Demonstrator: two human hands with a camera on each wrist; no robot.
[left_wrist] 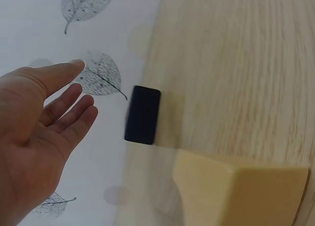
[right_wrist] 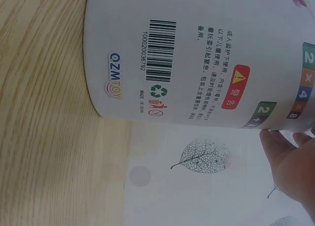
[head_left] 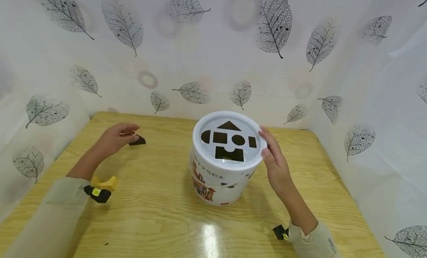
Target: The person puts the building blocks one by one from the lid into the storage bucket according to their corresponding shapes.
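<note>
A white toy-block bucket (head_left: 213, 182) with a printed side stands upright on the table. Its lid (head_left: 245, 154) has cut-outs in several shapes, among them a triangle, a square and a circle. My right hand (head_left: 277, 165) touches the lid's rim from the right, fingertips and thumb against the edge. At the back left, my left hand (head_left: 115, 139) is beside a dark block (head_left: 138, 140) with sloped sides. The left wrist view shows that hand (left_wrist: 44, 122) apart from the block (left_wrist: 142, 115), fingers loosely bent and thumb extended, holding nothing.
A yellow block (head_left: 105, 183) with a curved notch lies next to my left wrist. Leaf-patterned white cloth (head_left: 207, 58) rises behind and along both sides of the wooden table (head_left: 150, 213). Each wrist wears a small black device.
</note>
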